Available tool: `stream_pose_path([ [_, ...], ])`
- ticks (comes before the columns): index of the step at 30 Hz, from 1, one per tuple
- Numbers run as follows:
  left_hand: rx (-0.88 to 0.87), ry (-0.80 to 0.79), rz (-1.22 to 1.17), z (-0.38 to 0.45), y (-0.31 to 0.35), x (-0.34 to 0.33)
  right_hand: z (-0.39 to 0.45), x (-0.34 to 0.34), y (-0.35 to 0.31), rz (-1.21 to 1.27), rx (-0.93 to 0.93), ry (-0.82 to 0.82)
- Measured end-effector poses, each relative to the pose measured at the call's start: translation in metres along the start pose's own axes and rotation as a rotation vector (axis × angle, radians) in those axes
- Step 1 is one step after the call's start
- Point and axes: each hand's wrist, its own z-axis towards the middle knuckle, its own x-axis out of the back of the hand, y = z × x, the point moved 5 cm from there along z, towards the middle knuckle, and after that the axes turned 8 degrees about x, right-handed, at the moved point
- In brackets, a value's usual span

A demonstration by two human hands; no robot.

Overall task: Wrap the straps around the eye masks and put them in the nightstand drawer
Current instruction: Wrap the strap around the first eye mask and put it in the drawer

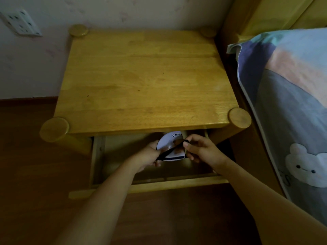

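A folded white eye mask (pixel 170 142) with a brown cartoon print and dark lettering is held above the open nightstand drawer (pixel 159 185). My left hand (pixel 149 156) grips its left side. My right hand (pixel 200 149) pinches the black strap (pixel 169 152), which runs slantwise across the front of the mask between both hands. The drawer is pulled out under the wooden nightstand top (pixel 146 82); its inside is dim and partly hidden by my hands.
A bed with a pastel pillow or duvet (pixel 290 96) showing a white bear print stands close on the right. A wall socket (pixel 21 23) is at the upper left. Dark wooden floor (pixel 26 174) lies left of and in front of the nightstand.
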Motion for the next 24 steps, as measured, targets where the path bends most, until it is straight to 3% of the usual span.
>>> stream_pose_path([
  [9, -0.066, -0.078, 0.170, -0.005, -0.001, -0.004, 0.003, 0.000, 0.007, -0.076, -0.012, 0.007],
  [17, 0.035, -0.125, 0.027, -0.005, -0.011, -0.003, 0.004, 0.004, 0.015, 0.053, -0.161, 0.110],
  [19, 0.085, -0.117, -0.015, -0.004, -0.013, -0.003, 0.002, 0.004, 0.015, 0.035, -0.168, 0.111],
  [24, 0.084, -0.026, 0.147, 0.006, -0.010, -0.009, 0.007, 0.011, 0.021, -0.145, -0.172, 0.232],
])
